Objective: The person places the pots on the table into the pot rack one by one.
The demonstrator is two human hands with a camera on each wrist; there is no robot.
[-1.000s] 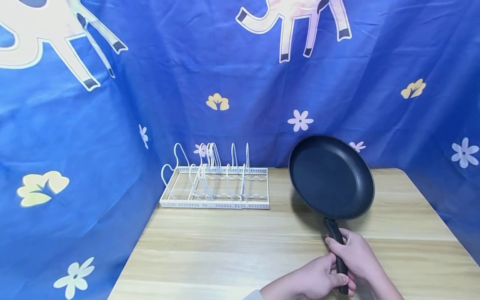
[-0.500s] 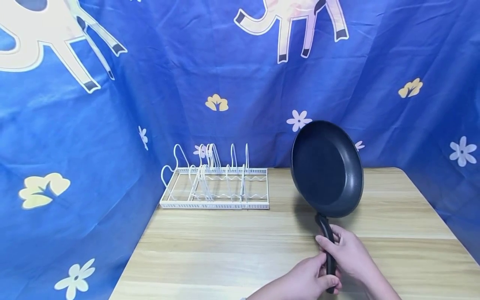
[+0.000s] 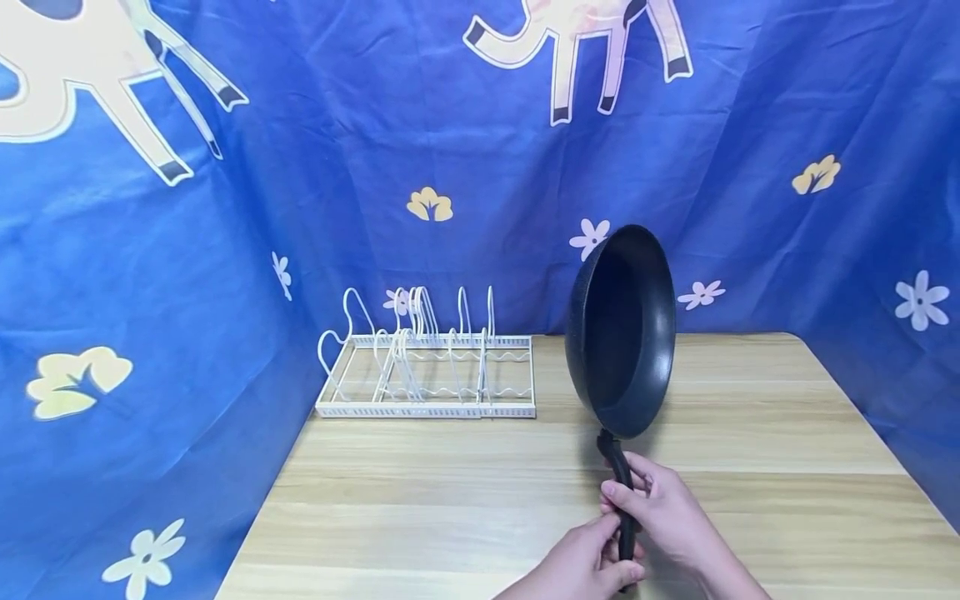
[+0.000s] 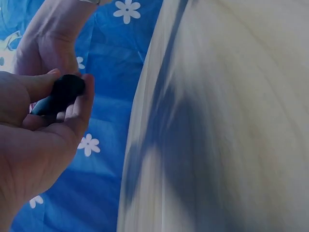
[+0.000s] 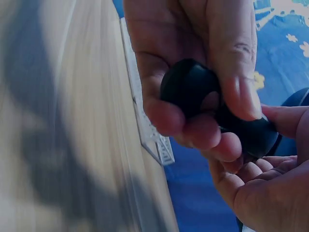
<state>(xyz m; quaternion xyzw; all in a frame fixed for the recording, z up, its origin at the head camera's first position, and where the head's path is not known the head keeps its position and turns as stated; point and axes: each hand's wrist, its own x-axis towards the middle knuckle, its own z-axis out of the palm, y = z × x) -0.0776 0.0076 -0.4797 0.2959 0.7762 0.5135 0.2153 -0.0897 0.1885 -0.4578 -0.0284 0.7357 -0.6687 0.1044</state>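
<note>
Right, from the head view: the black frying pan (image 3: 633,333) tilts steeply above the wooden table (image 3: 420,483), right of the white wire rack (image 3: 427,410) standing far left. The left hand (image 3: 581,562) grips the near end of the handle (image 3: 623,483), the right hand (image 3: 667,512) grips farther up! Left wrist: left hand curls round the handle's tip. Right wrist: both hands clasp it, side by side.

Between eleven and twelve o'clock from me, a white wire dish rack (image 3: 427,410) with looped dividers stands on the pale wood-grain table (image 3: 420,483). I face a blue fabric backdrop (image 3: 337,217) printed with a hoofed animal (image 3: 583,23) at twelve, a yellow blossom (image 3: 78,382) at ten and a white flower (image 3: 921,301) at two.
</note>
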